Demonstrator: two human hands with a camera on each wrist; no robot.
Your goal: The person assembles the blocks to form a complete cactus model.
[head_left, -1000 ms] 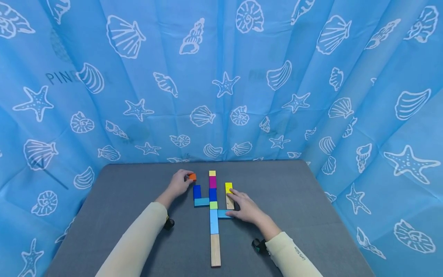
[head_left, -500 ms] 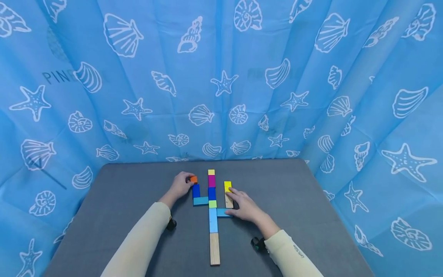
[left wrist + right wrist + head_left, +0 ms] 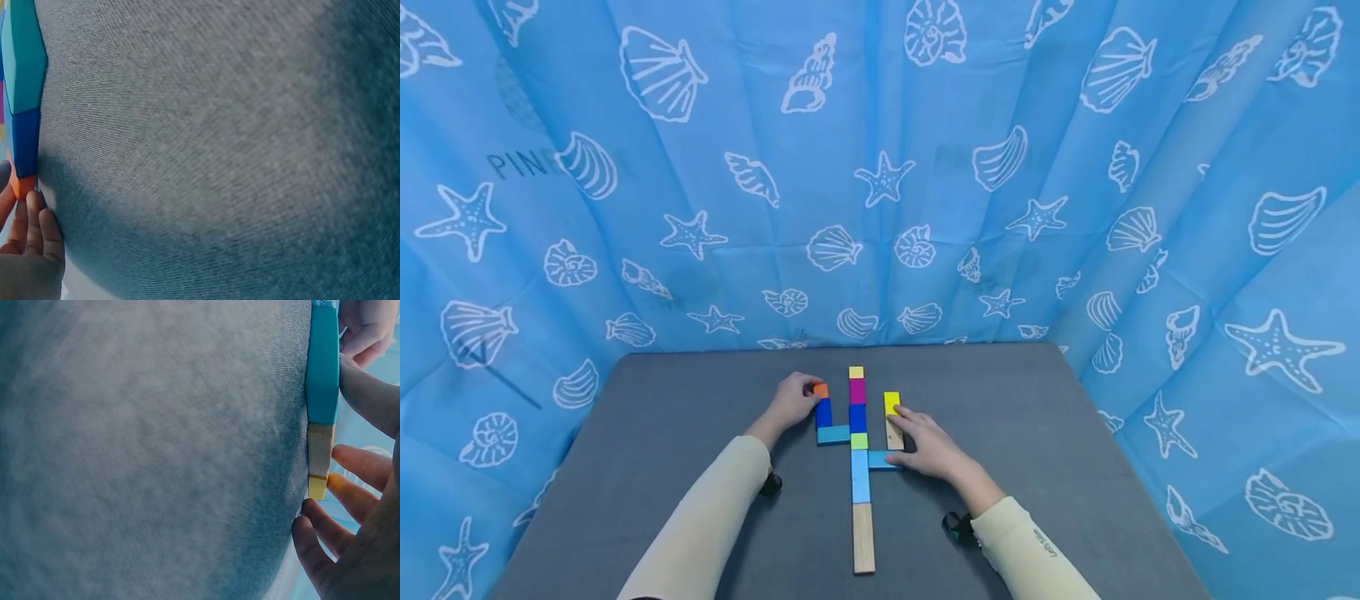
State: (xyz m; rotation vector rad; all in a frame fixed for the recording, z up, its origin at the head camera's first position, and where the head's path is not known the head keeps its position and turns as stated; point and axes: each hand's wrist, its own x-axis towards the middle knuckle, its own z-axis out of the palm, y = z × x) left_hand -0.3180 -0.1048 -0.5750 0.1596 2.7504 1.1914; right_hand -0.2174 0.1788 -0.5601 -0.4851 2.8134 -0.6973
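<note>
My left hand (image 3: pixel 792 402) pinches a small orange block (image 3: pixel 822 389) between thumb and fingers. In the left wrist view, the orange block (image 3: pixel 24 185) sits right at the end of a dark blue block (image 3: pixel 25 144). That blue block stands off a teal block (image 3: pixel 833 435) that joins the central column on its left. Across the column, my right hand (image 3: pixel 931 446) touches a side branch with loosely spread fingers. Its fingertips lie on a yellow block (image 3: pixel 891 400) and a plain wood block (image 3: pixel 892 439), and its thumb is at a second teal block (image 3: pixel 880 459).
The central column of blocks runs down the grey table (image 3: pixel 1000 400): pale yellow, magenta (image 3: pixel 857 391), dark blue, lime green (image 3: pixel 859 441), light blue (image 3: pixel 860 477) and a long wood block (image 3: pixel 863 537). A blue shell-print curtain (image 3: pixel 880 275) hangs behind the table and at its sides.
My left hand has brought the orange block down and slightly right, from a gap above the dark blue block to right against its end. The right hand stays on its blocks.
</note>
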